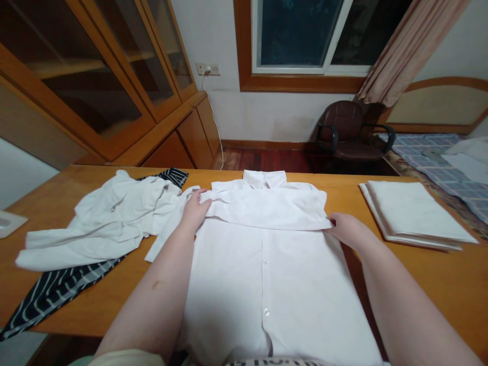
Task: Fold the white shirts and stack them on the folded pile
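A white button-up shirt [267, 264] lies flat on the wooden table [438, 274], collar at the far edge, with a sleeve folded across the chest. My left hand [193, 211] rests on the shirt's left shoulder, pinching the folded sleeve's edge. My right hand [345, 229] presses the shirt's right side at the end of the folded sleeve, its fingers curled onto the cloth.
A heap of white clothes [102, 223] lies at the left on top of a black-and-white striped garment [49, 295]. A stack of folded white cloths [414, 213] sits at the right. Beyond the table stand a brown armchair [348, 132], a glass-door wooden cabinet [95, 86] and a bed [450, 157].
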Available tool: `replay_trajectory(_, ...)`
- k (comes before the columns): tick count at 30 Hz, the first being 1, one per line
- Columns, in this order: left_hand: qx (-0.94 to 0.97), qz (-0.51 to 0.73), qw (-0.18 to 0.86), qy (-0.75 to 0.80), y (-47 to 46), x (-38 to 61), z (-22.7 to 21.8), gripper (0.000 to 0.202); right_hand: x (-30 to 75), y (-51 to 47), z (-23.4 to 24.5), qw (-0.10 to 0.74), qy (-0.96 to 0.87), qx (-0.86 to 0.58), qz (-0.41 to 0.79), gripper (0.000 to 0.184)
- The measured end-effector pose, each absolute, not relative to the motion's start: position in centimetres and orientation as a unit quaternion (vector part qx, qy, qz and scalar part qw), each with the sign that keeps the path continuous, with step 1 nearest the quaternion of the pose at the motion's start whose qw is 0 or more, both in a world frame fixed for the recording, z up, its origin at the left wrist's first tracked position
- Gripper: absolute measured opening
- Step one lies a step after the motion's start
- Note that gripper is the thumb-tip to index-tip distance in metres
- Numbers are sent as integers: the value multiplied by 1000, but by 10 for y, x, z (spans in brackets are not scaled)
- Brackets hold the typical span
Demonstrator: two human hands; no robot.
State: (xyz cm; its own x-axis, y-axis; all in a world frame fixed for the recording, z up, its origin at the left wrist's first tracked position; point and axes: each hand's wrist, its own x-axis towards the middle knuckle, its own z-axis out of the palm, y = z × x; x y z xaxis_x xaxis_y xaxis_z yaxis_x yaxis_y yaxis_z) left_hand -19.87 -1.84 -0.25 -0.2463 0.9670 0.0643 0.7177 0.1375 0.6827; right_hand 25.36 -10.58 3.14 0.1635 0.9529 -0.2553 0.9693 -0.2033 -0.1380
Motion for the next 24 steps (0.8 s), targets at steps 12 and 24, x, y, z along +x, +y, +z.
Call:
replay_trajectory(12, 607, 270, 113, 739, -19, -198, 1, 51, 283, -113, 38, 6, 626, 719, -302, 19)
replay_trajectory(24, 895, 78, 112, 425, -74, -128, 25, 43, 268, -78, -3, -340, 409, 755, -383, 34)
